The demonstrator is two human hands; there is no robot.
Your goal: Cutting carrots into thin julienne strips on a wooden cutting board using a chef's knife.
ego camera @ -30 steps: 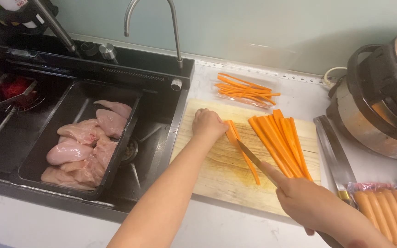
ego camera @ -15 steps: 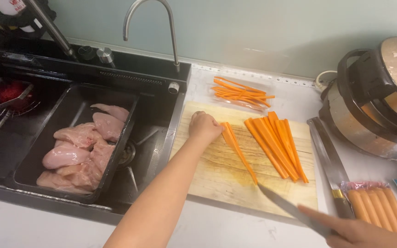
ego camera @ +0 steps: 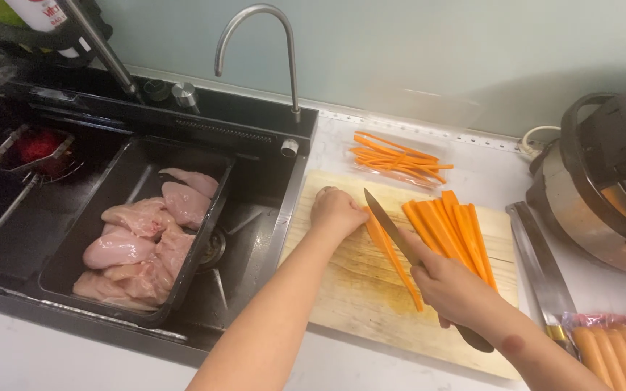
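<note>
My left hand point(ego camera: 336, 210) presses down on the near end of a long carrot slab point(ego camera: 393, 258) lying on the wooden cutting board point(ego camera: 342, 289). My right hand point(ego camera: 454, 289) grips a kitchen knife point(ego camera: 393, 228), its blade laid lengthwise along the slab with the tip close to my left fingers. To the right of the blade, several cut carrot sticks point(ego camera: 451, 224) lie in a loose row on the board. Behind the board, thinner carrot strips point(ego camera: 396, 156) sit in a clear tray.
A black sink on the left holds a black tray point(ego camera: 208, 232) of raw chicken pieces point(ego camera: 143, 239) under a curved tap point(ego camera: 255, 43). A second knife point(ego camera: 541, 271) and a pack of sausages point(ego camera: 614, 347) lie right of the board, beside a rice cooker point(ego camera: 603, 181).
My right hand has swung the knife from the board's lower right edge back up onto the carrot slab. My left hand has stayed on the slab's end.
</note>
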